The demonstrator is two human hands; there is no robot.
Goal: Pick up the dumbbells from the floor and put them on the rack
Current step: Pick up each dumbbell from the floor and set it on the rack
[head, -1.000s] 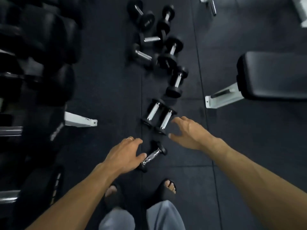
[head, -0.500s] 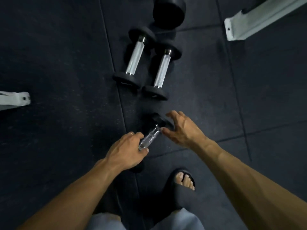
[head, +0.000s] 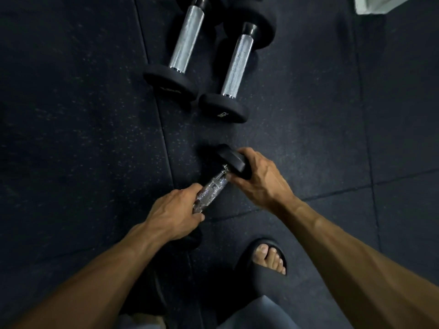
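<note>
Head view: on speckled black rubber floor tiles, both hands grip one small dumbbell, left hand its handle, right hand its head.

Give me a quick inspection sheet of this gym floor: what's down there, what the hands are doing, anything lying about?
Surface: dark speckled rubber floor tiles with visible seams.
Job's things: small dumbbell nearest the feet, being gripped; two larger dumbbells, left one and right one, lie side by side beyond it, untouched. The rack is not in view.
Clutter: nothing seen.
Hands: left hand grips the small dumbbell's chrome handle; right hand holds its far black head.
Cables: nothing seen.
Surroundings: white metal piece at the top right corner; a foot in a black slide sandal below the hands.
</note>
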